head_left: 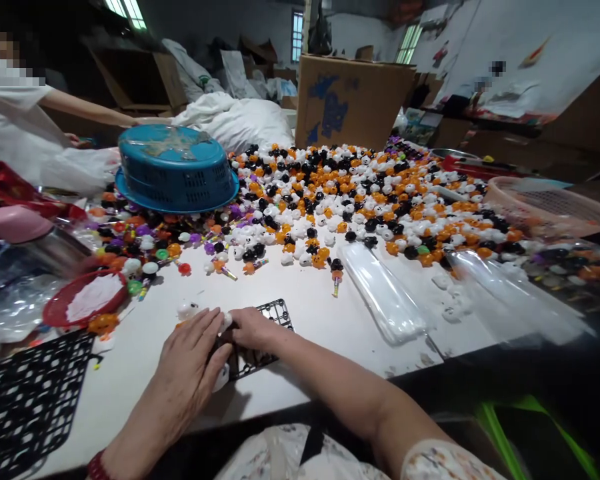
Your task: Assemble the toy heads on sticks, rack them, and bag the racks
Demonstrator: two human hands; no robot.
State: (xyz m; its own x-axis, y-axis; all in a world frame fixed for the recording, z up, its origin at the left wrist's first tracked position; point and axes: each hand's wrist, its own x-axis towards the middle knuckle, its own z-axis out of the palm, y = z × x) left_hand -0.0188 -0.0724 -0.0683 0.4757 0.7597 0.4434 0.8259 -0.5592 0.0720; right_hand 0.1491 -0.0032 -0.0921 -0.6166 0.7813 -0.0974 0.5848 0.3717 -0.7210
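Observation:
My left hand (187, 363) lies over several small white pieces, its fingers stretched out and side by side. One white piece (225, 323) shows at its fingertips and another white piece (222, 378) below its thumb. Touching it on the right is my right hand (250, 328), fingers curled down at a black grid tray (279, 311); what these fingers hold, if anything, is hidden. The tray lies on the white table partly under both hands. Just beyond my left hand sits a white ghost-like piece (187, 309).
A large pile of orange, white and black pieces (330, 193) spreads across the back. Around it are a blue basket (175, 167), red dish (87, 297), pink basket (545, 207), clear bags (385, 293) and a cardboard box (350, 100). A person (15, 120) reaches in at the left.

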